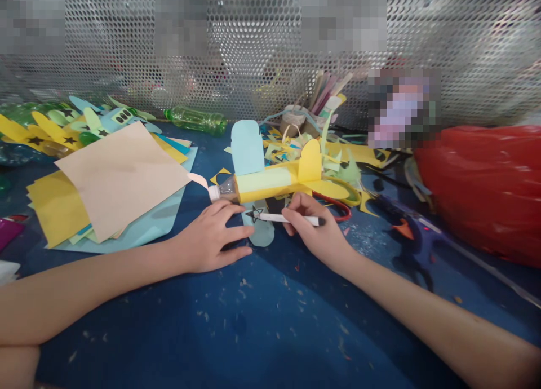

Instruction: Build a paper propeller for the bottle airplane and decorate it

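A toy plane lies across the table, made from a plastic bottle wrapped in yellow and pale green paper (266, 180). Its far light-blue paper wing (247, 146) sticks up, and a yellow paper tail fin (310, 160) rises at the right end. On the near light-blue wing (262, 234) is a black star outline. My right hand (315, 225) grips a white marker (291, 218), its dark tip at the star. My left hand (217, 234) rests with fingers spread, fingertips at the near wing's left edge and close to the bottle's white cap (214, 193).
Coloured paper sheets (122, 175) are stacked at left, with finished-looking paper planes (63, 132) behind. A green bottle (196, 121) lies by the perforated metal screen (253, 51). Red-handled scissors (338, 208), paper scraps (291, 146), a glue gun (418, 231) and a red plastic bag (482, 191) are at right.
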Demonstrator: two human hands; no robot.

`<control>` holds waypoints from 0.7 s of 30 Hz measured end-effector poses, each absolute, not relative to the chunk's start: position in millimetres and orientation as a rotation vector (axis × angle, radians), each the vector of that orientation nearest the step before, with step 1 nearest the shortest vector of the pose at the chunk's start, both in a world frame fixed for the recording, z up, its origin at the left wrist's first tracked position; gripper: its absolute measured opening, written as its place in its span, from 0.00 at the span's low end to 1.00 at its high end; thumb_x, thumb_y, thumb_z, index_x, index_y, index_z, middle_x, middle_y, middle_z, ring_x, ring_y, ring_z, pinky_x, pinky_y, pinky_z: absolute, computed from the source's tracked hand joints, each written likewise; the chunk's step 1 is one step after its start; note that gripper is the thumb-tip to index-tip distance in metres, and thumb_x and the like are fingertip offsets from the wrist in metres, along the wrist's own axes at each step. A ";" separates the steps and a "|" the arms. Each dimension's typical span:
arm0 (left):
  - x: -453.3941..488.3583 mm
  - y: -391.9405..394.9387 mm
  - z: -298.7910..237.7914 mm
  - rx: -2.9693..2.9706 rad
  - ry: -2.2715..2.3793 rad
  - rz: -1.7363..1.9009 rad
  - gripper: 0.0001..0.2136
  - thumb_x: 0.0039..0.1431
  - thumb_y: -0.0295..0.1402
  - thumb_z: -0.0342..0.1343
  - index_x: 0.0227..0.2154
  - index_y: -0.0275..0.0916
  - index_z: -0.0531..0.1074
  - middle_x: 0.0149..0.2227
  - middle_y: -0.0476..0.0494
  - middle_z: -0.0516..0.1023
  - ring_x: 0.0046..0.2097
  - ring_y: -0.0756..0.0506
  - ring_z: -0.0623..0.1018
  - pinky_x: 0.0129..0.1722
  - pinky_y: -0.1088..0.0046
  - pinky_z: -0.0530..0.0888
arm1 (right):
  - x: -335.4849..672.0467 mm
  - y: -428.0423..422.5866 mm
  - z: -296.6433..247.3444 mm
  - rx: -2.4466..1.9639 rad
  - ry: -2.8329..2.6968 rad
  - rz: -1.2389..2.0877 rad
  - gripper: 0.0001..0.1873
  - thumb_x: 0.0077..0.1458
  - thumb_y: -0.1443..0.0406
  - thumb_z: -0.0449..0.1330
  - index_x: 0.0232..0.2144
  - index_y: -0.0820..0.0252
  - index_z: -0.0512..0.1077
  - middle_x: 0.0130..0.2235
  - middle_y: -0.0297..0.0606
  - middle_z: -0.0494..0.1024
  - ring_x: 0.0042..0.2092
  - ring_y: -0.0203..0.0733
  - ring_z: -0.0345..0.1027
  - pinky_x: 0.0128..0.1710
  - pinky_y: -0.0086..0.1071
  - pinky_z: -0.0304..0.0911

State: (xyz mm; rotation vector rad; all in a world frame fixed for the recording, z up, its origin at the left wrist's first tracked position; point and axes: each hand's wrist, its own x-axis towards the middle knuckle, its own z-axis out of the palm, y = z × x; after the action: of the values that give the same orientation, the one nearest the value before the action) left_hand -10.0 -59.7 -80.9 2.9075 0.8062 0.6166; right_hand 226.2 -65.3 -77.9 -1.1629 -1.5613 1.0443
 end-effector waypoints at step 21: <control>-9.8 -59.6 -79.9 2.907 0.803 0.603 0.17 0.66 0.43 0.48 0.47 0.38 0.75 0.52 0.30 0.69 0.55 0.34 0.67 0.53 0.49 0.69 | 226.0 -64.5 -78.5 -1.172 -1.587 1.054 0.13 0.58 0.63 0.58 0.24 0.54 0.59 0.19 0.27 0.69 0.22 0.34 0.59 0.26 0.32 0.53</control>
State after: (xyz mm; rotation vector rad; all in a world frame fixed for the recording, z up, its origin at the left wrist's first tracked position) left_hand -9.8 -59.6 -79.9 2.9066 0.8026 0.6032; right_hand 226.0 -64.5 -78.5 -1.1720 -1.5868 1.0539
